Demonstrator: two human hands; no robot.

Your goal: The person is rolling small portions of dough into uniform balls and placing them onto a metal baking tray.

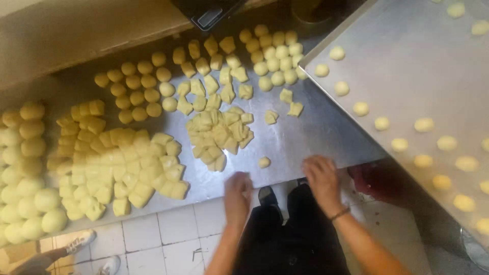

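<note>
Yellow dough ball (264,162) sits at eleven o'clock from the right hand (321,175), whose fingers spread flat. Left hand (238,191) cups, fingers together. Dough looks soft, light; hold gently around its sides.

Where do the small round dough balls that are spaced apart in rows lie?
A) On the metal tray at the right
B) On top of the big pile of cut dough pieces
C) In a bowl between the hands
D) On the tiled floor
A: the spaced dough balls sit apart from each other on the flat metal tray at the right, while the cut dough pieces lie crowded on the steel table.
</note>
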